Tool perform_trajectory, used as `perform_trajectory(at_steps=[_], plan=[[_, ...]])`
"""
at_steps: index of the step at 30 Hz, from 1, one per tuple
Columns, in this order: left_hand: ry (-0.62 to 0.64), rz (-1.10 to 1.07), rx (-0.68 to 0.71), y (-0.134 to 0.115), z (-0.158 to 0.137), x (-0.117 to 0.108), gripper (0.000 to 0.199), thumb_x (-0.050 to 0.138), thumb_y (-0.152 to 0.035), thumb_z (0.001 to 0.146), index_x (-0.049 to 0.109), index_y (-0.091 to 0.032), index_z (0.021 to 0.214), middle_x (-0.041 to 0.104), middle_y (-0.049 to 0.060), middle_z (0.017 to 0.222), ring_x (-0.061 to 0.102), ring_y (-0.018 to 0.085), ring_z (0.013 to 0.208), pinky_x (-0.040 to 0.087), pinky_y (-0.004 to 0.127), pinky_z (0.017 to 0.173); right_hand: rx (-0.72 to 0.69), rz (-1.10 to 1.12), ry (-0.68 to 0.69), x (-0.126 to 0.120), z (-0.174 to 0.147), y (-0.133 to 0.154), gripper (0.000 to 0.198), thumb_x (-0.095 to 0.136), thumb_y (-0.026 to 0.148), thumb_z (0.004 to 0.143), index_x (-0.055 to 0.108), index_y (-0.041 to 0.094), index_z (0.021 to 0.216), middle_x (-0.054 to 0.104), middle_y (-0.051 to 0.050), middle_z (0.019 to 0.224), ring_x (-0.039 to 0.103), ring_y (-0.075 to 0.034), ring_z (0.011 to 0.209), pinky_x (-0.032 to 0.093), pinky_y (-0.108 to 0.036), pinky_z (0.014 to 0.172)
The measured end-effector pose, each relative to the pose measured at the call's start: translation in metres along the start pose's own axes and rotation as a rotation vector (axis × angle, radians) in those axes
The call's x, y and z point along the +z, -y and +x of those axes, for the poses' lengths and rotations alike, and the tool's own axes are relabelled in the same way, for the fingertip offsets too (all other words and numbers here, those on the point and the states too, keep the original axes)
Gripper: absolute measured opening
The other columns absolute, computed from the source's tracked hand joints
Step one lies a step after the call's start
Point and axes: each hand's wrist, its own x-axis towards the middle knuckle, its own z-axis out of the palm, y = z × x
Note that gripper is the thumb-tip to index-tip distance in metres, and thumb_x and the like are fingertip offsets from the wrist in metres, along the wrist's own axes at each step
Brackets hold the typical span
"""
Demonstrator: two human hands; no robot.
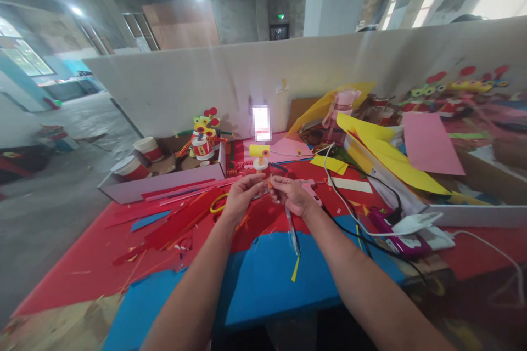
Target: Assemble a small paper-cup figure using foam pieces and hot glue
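My right hand (291,195) is closed in a pinch on a small orange piece of paper (270,182). Close by on its left, my left hand (242,196) has thumb and fingers drawn together; what they hold, if anything, is too small to make out. Just beyond both hands stands a small figure (260,164) with a white round top, coiled paper arms in pink and dark blue, and a yellow paper roll (259,150) above. Yellow-handled scissors (218,203) lie beside my left hand. A pink glue gun (310,192) and a pen (293,233) lie near my right.
A box (164,189) at left holds paper cups and a finished-looking cup figure (201,142). Red paper strips (185,219) lie before it. A bright phone screen (261,123) leans at the back. Cables cross to a purple power strip (399,236) at right, below a box with yellow sheets (387,153).
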Motion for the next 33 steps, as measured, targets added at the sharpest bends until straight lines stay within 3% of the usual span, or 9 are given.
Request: perform_trajectory(at_steps=[2,7,19,22,26,28,29,31,33], plan=[[0.046,0.01,-0.024,-0.001,-0.001,0.001,0.037,0.076,-0.029,0.068,0.069,-0.016,0.103,0.069,0.003,0.081,0.062,0.011,0.07,0.05,0.024,0.072,0.045,0.066,0.077,0.001,-0.003,0.001,0.027,0.07,0.037,0.07,0.051,0.018,0.072,0.048,0.004,0.061,0.04,-0.007,0.05,0.027,-0.02,0.046],[0.008,0.055,-0.007,-0.002,-0.004,0.005,0.024,0.079,-0.028,0.064,0.072,-0.015,0.082,0.07,0.003,0.075,0.064,0.012,0.069,0.052,0.025,0.073,0.097,0.142,0.187,0.001,-0.004,-0.002,0.02,0.066,0.031,0.076,0.051,0.017,0.075,0.045,0.004,0.063,0.037,-0.006,0.049,0.022,-0.018,0.043],[0.052,0.272,0.182,0.004,-0.002,0.001,0.017,0.075,-0.03,0.068,0.07,-0.015,0.076,0.069,0.003,0.072,0.063,0.013,0.068,0.051,0.025,0.067,0.144,0.143,0.206,0.003,0.0,-0.011,0.022,0.063,0.034,0.078,0.049,0.017,0.078,0.043,0.005,0.062,0.036,-0.005,0.047,0.024,-0.017,0.043],[0.036,0.408,0.27,0.0,-0.003,-0.002,0.014,0.068,-0.029,0.075,0.068,-0.015,0.078,0.067,0.002,0.071,0.062,0.013,0.066,0.049,0.024,0.064,-0.017,-0.153,0.032,0.0,-0.007,-0.002,0.029,0.06,0.045,0.078,0.048,0.019,0.077,0.047,0.004,0.064,0.041,-0.007,0.048,0.029,-0.019,0.044],[-0.041,0.75,0.544,-0.007,-0.001,-0.009,0.007,0.062,-0.021,0.081,0.067,-0.017,0.08,0.066,0.001,0.074,0.06,0.012,0.07,0.047,0.023,0.066,-0.341,-0.89,-0.519,-0.034,-0.027,0.017,0.031,0.047,0.049,0.085,0.049,0.02,0.074,0.056,0.0,0.071,0.053,-0.013,0.064,0.038,-0.023,0.057],[-0.019,0.888,0.691,-0.009,0.001,-0.014,0.009,0.059,-0.019,0.084,0.067,-0.017,0.08,0.066,0.002,0.076,0.06,0.012,0.073,0.048,0.024,0.069,-0.269,-1.203,-0.744,-0.055,-0.038,0.023,0.031,0.051,0.049,0.083,0.05,0.019,0.073,0.06,-0.004,0.071,0.056,-0.016,0.067,0.037,-0.025,0.057],[-0.003,0.948,0.752,-0.009,0.002,-0.017,0.011,0.057,-0.018,0.085,0.067,-0.017,0.081,0.066,0.003,0.077,0.06,0.012,0.075,0.049,0.025,0.07,-0.159,-1.284,-0.75,-0.064,-0.042,0.024,0.032,0.054,0.051,0.08,0.051,0.019,0.075,0.061,-0.004,0.068,0.057,-0.017,0.065,0.036,-0.025,0.055],[0.022,1.054,0.845,-0.008,0.004,-0.022,0.014,0.053,-0.017,0.087,0.067,-0.017,0.085,0.066,0.004,0.081,0.061,0.013,0.078,0.05,0.026,0.073,0.066,-1.373,-0.636,-0.074,-0.048,0.025,0.033,0.055,0.051,0.079,0.056,0.019,0.073,0.063,-0.005,0.06,0.058,-0.018,0.059,0.034,-0.025,0.051],[0.033,1.131,0.903,-0.007,0.004,-0.026,0.015,0.052,-0.017,0.088,0.067,-0.017,0.089,0.067,0.006,0.084,0.061,0.014,0.082,0.051,0.027,0.075,0.16,-1.485,-0.535,-0.075,-0.049,0.024,0.026,0.058,0.045,0.076,0.061,0.019,0.077,0.068,-0.007,0.069,0.062,-0.02,0.065,0.035,-0.026,0.053]])
